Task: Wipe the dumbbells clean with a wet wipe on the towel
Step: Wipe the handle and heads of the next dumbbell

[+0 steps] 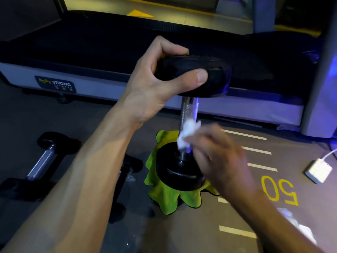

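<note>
Dumbbell (189, 114) upright on towel (167, 198), centre floor. Left hand (160, 77) on its top head; right hand (218, 157) with wipe (186, 136) at handle, right side. Second dumbbell (40, 165) lying left of towel. Treadmill (91, 52) behind. Adapter (318, 170) far right on floor.

Gym floor, treadmill (127, 52) with a fitness brand label (55, 84), spare dumbbell (39, 165) lying in front of it, painted floor lines (255, 150) and number (279, 190) nearby
</note>
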Motion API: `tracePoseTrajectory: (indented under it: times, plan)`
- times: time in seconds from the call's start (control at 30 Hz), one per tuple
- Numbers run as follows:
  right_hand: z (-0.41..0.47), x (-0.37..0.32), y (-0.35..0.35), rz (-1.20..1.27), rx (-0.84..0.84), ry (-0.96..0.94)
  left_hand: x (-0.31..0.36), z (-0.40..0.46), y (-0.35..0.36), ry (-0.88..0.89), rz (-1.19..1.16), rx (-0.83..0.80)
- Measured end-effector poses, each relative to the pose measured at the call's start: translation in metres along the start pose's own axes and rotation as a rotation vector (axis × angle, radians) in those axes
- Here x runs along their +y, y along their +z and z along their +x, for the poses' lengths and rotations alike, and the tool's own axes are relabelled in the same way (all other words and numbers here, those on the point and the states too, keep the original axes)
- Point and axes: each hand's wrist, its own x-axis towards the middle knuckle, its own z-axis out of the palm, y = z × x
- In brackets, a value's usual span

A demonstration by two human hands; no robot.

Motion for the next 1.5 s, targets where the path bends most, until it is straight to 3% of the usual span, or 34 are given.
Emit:
tracePoseTrajectory:
  times: [0.1, 0.27, 0.43, 0.6, 0.73, 0.93, 1.07, 1.13, 1.3, 1.4, 1.5]
  plan:
    - [-0.008, -0.001, -0.003, -0.024, -0.057, -0.018, -0.001, -0.002, 0.002, 0.009, -0.01, 0.004]
    - [0.032, -0.006, -0.016, -0.182, 0.152, 0.055, 0.004, -0.005, 0.006, 0.013, -0.02, -0.026]
    - [-0.007, -0.026, -0.007, -0.154, -0.261, 0.026, 0.003, -0.004, 0.007, 0.011, -0.032, -0.011]
    - [0.013, -0.042, -0.021, -0.155, -0.466, 0.054, 0.005, -0.006, 0.008, 0.014, -0.036, -0.022]
    - [0.039, -0.026, -0.017, -0.237, -0.27, 0.042, 0.005, -0.003, 0.006, -0.005, 0.0, -0.01]
    - [0.006, -0.024, -0.008, -0.237, -0.312, -0.005, 0.002, -0.001, 0.005, -0.003, 0.021, 0.0]
    - [0.038, -0.01, -0.014, -0.328, 0.014, -0.012, 0.003, -0.001, 0.005, -0.001, 0.048, -0.013]
    - [0.026, -0.016, -0.008, -0.354, 0.091, 0.014, 0.003, -0.001, 0.004, -0.002, 0.045, -0.006]
    - [-0.018, -0.033, 0.001, -0.255, -0.029, 0.06, 0.002, -0.001, 0.006, -0.024, 0.038, 0.009]
    - [-0.018, -0.052, -0.001, -0.119, -0.165, 0.136, 0.002, 0.0, 0.005, -0.026, 0.044, 0.016]
    - [-0.006, -0.06, -0.005, -0.132, -0.184, 0.145, 0.003, -0.001, 0.005, -0.017, 0.043, 0.01]
